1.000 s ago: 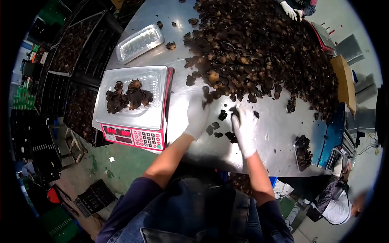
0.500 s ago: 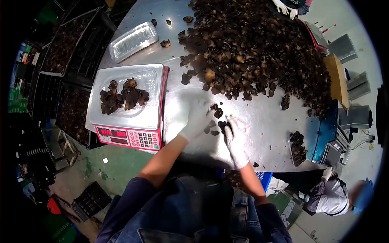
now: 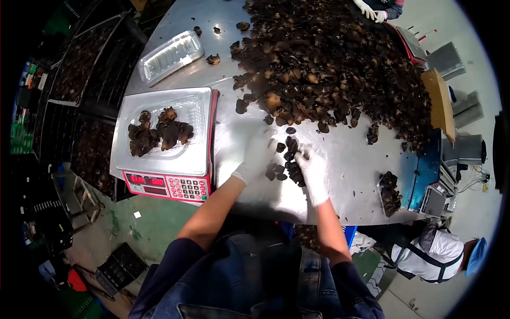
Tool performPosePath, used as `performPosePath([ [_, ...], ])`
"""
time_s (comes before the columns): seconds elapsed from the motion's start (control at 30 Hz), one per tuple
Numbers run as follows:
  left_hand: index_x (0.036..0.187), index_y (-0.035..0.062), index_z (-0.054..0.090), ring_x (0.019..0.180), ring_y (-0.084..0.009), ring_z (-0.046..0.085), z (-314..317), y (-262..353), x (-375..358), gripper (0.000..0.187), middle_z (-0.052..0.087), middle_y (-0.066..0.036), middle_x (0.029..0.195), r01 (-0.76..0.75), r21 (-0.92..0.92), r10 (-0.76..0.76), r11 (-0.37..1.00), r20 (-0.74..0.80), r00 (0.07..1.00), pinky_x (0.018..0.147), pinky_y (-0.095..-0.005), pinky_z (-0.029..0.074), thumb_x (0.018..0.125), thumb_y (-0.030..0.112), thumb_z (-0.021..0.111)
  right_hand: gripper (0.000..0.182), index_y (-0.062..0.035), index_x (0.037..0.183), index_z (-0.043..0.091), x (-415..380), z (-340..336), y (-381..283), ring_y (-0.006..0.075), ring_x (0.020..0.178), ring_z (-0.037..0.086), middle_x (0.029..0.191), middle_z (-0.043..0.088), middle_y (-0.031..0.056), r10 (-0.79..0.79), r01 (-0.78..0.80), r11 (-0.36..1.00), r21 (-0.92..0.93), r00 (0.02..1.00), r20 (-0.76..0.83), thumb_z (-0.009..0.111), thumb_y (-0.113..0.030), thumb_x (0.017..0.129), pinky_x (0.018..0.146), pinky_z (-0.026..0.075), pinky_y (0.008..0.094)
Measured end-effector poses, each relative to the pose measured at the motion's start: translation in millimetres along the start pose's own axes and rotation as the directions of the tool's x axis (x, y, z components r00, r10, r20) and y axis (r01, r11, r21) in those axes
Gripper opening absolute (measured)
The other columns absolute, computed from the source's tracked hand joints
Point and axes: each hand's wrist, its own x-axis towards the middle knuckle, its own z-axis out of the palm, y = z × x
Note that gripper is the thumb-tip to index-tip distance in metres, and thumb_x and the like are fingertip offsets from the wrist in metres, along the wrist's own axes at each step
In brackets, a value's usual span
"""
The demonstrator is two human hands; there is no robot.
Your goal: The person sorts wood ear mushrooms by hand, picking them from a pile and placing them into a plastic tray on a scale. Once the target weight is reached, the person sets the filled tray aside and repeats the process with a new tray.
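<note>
Both my hands wear white gloves and rest on a shiny metal table. My left hand lies flat with fingers spread beside a few dark mushroom pieces. My right hand cups the same small cluster from the right and touches it. A big heap of dark dried mushrooms covers the table beyond. To the left, a red and white scale carries a clear plastic tray with a small portion of mushrooms.
An empty clear tray lies at the far left of the table. Another filled tray sits at the right edge. Black crates stand left of the table. Another person's gloved hands work at the far side; someone bends at lower right.
My two hands have drawn a few loose mushroom pieces together between them; the left hand slid slightly back and the right hand closed in on the cluster.
</note>
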Motion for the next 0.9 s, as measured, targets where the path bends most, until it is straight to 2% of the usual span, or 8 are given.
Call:
performPosePath([
  [0.13,0.107,0.0004,0.068,0.096,-0.0331,0.064,-5,-10,-1,0.027,0.061,-0.016,0.121,-0.069,0.182,0.054,0.981,0.087,0.995,0.085,-0.0392,0.051,0.082,0.01,0.063,0.028,-0.0007,0.105,0.069,-8,-22,-6,0.0102,0.077,0.058,0.09,0.065,0.0025,0.339,-0.304,0.67,0.677,0.937,0.086,0.076,-0.016,0.082,0.075,0.048,0.0248],
  [0.23,0.106,-0.0001,0.068,0.102,-0.0333,0.062,-7,-7,-2,0.026,0.06,-0.016,0.124,-0.157,0.242,0.141,0.958,0.08,0.987,0.087,-0.0389,0.051,0.082,0.009,0.062,0.025,-0.0009,0.104,0.069,35,-24,17,0.0112,0.075,0.057,0.084,0.064,0.0004,0.364,-0.193,0.817,0.544,0.903,-0.226,0.073,-0.019,0.088,0.073,0.047,0.026],
  [0.4,0.104,0.0004,0.069,0.104,-0.0326,0.06,-5,-6,-1,0.024,0.061,-0.016,0.119,-0.047,0.083,0.043,0.995,0.053,0.998,0.089,-0.0381,0.05,0.082,0.008,0.063,0.033,-0.0043,0.096,0.066,70,-12,26,0.0272,0.076,0.063,0.084,0.066,0.0109,0.052,-0.183,0.913,-0.365,0.938,-0.342,0.077,-0.032,0.08,0.071,0.049,0.0354],
  [0.5,0.101,0.0015,0.069,0.098,-0.0324,0.062,1,-11,7,0.022,0.063,-0.014,0.112,-0.047,0.144,0.048,0.988,0.0,0.999,0.084,-0.038,0.051,0.082,0.013,0.065,0.029,-0.0068,0.093,0.065,73,-8,44,0.0309,0.076,0.065,0.085,0.067,0.0121,0.256,-0.276,0.961,-0.031,0.923,-0.288,0.075,-0.031,0.082,0.07,0.05,0.0377],
  [0.53,0.101,0.0015,0.069,0.098,-0.0324,0.062,3,-6,10,0.022,0.063,-0.014,0.112,-0.052,0.143,0.052,0.988,0.002,0.999,0.084,-0.038,0.051,0.082,0.013,0.065,0.024,-0.0069,0.096,0.067,66,-11,51,0.0362,0.077,0.066,0.085,0.067,0.0183,0.044,-0.107,0.983,-0.151,0.927,-0.372,0.069,-0.029,0.086,0.07,0.051,0.0453],
  [0.73,0.088,0.0061,0.065,0.089,-0.0307,0.063,34,15,24,0.04,0.062,-0.013,0.096,0.016,0.308,-0.031,0.951,0.044,0.999,0.076,-0.041,0.05,0.07,0.038,0.081,0.024,-0.01,0.089,0.072,-77,-97,70,0.0385,0.068,0.066,0.072,0.066,0.0182,0.128,-0.165,0.926,-0.341,0.983,-0.128,0.062,-0.032,0.088,0.065,0.052,0.0492],
  [0.8,0.089,0.0016,0.061,0.099,-0.0309,0.057,31,23,28,0.042,0.059,-0.016,0.104,0.019,0.381,-0.09,0.924,0.17,0.981,0.083,-0.0417,0.048,0.072,0.035,0.079,0.023,-0.0104,0.089,0.072,-134,-129,98,0.0383,0.07,0.066,0.076,0.067,0.0193,0.293,-0.15,0.819,-0.554,0.939,0.179,0.063,-0.032,0.088,0.065,0.052,0.049],
  [0.9,0.089,0.0038,0.06,0.094,-0.031,0.058,36,2,28,0.031,0.06,-0.014,0.098,0.01,0.372,-0.072,0.928,0.152,0.986,0.081,-0.0424,0.048,0.074,0.026,0.075,0.025,-0.0073,0.087,0.071,-159,-144,82,0.0376,0.078,0.067,0.084,0.068,0.0202,0.332,-0.242,0.853,-0.462,0.935,0.125,0.064,-0.031,0.088,0.07,0.052,0.0479],
])
